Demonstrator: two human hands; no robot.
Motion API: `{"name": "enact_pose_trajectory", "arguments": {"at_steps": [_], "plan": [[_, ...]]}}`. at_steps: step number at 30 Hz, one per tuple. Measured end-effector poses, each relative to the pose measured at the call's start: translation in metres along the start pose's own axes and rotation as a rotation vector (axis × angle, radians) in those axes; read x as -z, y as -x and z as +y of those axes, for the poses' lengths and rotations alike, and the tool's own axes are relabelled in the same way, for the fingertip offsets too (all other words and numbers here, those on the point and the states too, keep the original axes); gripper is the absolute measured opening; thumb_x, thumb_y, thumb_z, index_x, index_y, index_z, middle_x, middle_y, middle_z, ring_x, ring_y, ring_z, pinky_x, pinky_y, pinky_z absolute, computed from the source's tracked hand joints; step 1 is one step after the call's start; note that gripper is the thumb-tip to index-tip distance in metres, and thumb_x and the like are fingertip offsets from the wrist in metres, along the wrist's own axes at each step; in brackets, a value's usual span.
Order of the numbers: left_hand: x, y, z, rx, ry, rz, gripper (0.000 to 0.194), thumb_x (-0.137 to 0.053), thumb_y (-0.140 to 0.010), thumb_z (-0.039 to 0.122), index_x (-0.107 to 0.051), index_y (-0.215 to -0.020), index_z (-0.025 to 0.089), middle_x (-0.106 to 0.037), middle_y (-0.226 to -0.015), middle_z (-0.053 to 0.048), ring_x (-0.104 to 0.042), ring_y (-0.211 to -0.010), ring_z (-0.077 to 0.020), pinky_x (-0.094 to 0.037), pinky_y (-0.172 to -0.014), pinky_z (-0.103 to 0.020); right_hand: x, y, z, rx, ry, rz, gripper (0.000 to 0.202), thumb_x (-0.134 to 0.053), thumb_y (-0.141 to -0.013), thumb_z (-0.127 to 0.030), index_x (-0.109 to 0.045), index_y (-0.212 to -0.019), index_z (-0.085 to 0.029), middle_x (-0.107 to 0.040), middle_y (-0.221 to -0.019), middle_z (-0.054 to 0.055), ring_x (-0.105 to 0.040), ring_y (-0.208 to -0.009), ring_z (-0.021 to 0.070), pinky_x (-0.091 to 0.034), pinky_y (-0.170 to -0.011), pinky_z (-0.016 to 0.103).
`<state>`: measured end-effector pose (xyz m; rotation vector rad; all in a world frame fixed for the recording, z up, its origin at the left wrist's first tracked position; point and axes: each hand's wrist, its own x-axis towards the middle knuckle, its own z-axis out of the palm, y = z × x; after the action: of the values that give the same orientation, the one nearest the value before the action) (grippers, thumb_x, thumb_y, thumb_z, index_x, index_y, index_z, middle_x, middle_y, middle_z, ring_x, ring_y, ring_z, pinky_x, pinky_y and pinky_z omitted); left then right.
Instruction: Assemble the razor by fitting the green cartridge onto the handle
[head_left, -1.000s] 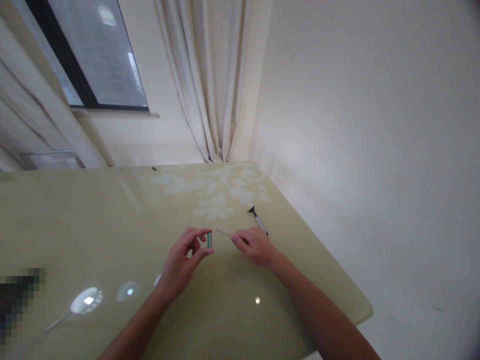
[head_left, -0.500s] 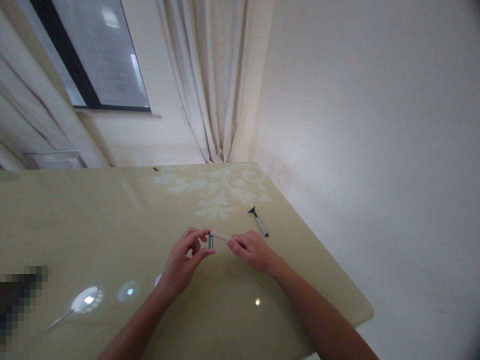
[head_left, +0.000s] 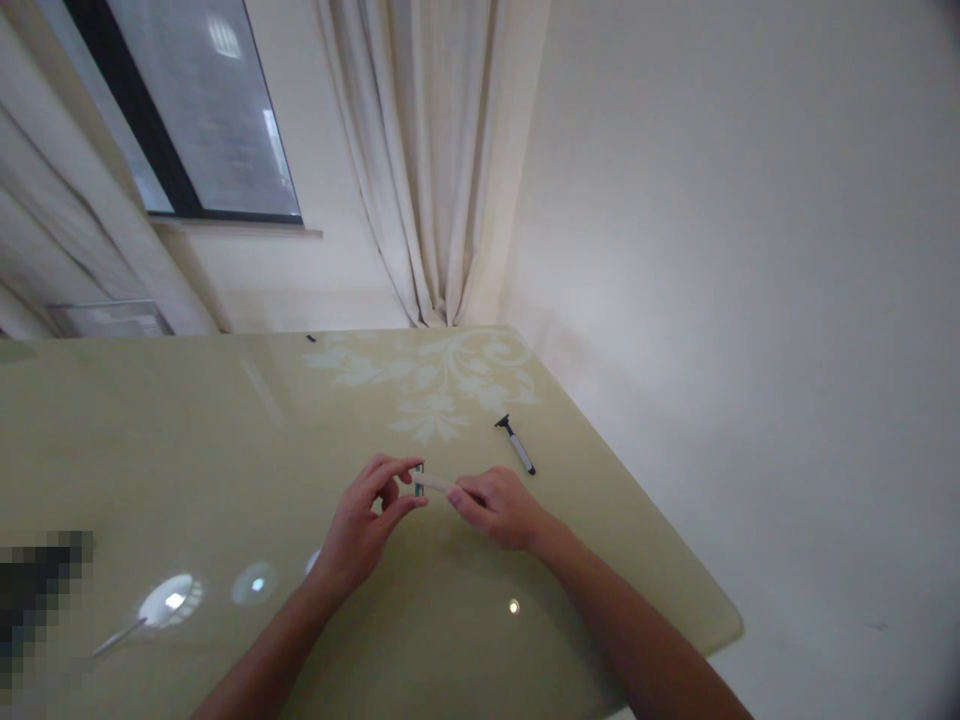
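Between thumb and fingertips, my left hand (head_left: 367, 515) grips the two ends of a small green and dark piece (head_left: 419, 488), held upright above the table. A pale, slim stick-like tool (head_left: 436, 483) is pinched in my right hand (head_left: 499, 507). Its left tip meets or overlaps the middle of the small piece; the exact contact is too small to tell. Just beyond my right hand, a razor (head_left: 517, 447) with a black head and a grey handle lies on the table.
The glossy greenish table (head_left: 187, 440) bears a white floral pattern. A tiny dark object (head_left: 311, 338) lies near its far edge. A blurred dark shape (head_left: 37, 590) is at the left. Curtains (head_left: 427, 160) and a wall stand behind and to the right.
The tool's tip has moved down from the top end of the small piece to its middle. My right hand has shifted slightly left and down; my left hand has barely moved.
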<state>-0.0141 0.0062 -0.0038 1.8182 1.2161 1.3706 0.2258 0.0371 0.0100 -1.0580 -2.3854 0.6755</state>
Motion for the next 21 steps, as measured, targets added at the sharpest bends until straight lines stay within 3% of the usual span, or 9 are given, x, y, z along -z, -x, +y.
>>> {"name": "enact_pose_trajectory", "arguments": {"at_steps": [4,8,12,17,21], "plan": [[0.0006,-0.0013,-0.0014,0.012,0.005,0.010,0.030,-0.076,-0.085,0.030,-0.076,-0.115,0.027,-0.064,-0.091,0.001,-0.054,-0.065,-0.0113,-0.048,-0.064,-0.024,0.0012,-0.0007,0.0006,-0.067,0.020,0.037,0.052,-0.038,-0.105,-0.049,-0.047,-0.065,-0.019,-0.038,-0.057,-0.004,-0.037,-0.053,0.0101,-0.021,-0.057,0.028],[0.0006,-0.0008,-0.0031,0.010,-0.002,0.009,0.031,-0.076,-0.086,0.028,-0.075,-0.117,0.027,-0.064,-0.092,0.001,-0.054,-0.065,-0.0107,-0.048,-0.065,-0.024,0.0008,-0.0008,0.0015,0.014,-0.045,-0.031,0.051,-0.039,-0.105,-0.050,-0.046,-0.065,-0.019,-0.038,-0.057,-0.004,-0.037,-0.053,0.0097,-0.021,-0.057,0.027],[0.0005,-0.0012,-0.0028,-0.003,0.000,0.017,0.031,-0.076,-0.085,0.028,-0.075,-0.116,0.027,-0.063,-0.091,0.002,-0.054,-0.066,-0.0107,-0.047,-0.064,-0.023,0.0004,-0.0004,0.0033,-0.025,-0.024,0.021,0.052,-0.038,-0.106,-0.049,-0.044,-0.064,-0.019,-0.036,-0.057,-0.005,-0.036,-0.052,0.0094,-0.020,-0.057,0.028],[0.0015,-0.0023,-0.0009,-0.004,0.002,0.024,0.031,-0.075,-0.087,0.028,-0.075,-0.117,0.027,-0.062,-0.091,0.002,-0.054,-0.065,-0.0104,-0.047,-0.064,-0.024,-0.0005,0.0000,0.0033,0.015,-0.049,-0.046,0.051,-0.040,-0.105,-0.049,-0.046,-0.064,-0.019,-0.036,-0.056,-0.005,-0.036,-0.052,0.0093,-0.022,-0.056,0.027],[0.0018,-0.0020,0.0002,-0.002,0.006,0.027,0.031,-0.076,-0.086,0.028,-0.075,-0.117,0.027,-0.062,-0.091,0.002,-0.054,-0.064,-0.0104,-0.047,-0.064,-0.024,-0.0005,-0.0002,0.0036,-0.030,-0.017,0.004,0.052,-0.039,-0.105,-0.050,-0.046,-0.064,-0.019,-0.037,-0.057,-0.004,-0.038,-0.053,0.0100,-0.022,-0.057,0.027]]}}
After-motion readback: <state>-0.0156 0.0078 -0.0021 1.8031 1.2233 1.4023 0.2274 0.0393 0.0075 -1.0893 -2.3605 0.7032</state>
